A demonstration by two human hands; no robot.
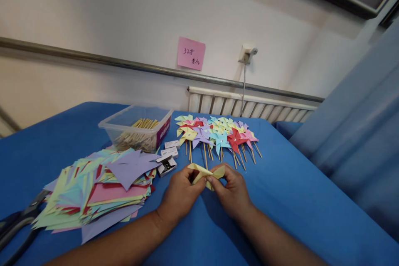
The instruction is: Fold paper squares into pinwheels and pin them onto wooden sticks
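A folded yellow paper piece [204, 173] is pinched between both hands just above the blue table [280, 199]. My left hand [181, 193] grips its left side with fingers closed. My right hand [232, 191] pinches its right side. Beyond the hands lies a row of finished paper pinwheels [218, 133] on wooden sticks, in yellow, purple, blue, red and pink.
A stack of cut coloured paper [99, 187] lies at the left, with scissors [18, 220] at its left edge. A clear plastic box of wooden sticks [137, 131] stands behind it. Small boxes of pins [167, 162] sit near the hands. A pink note [191, 53] hangs on the wall.
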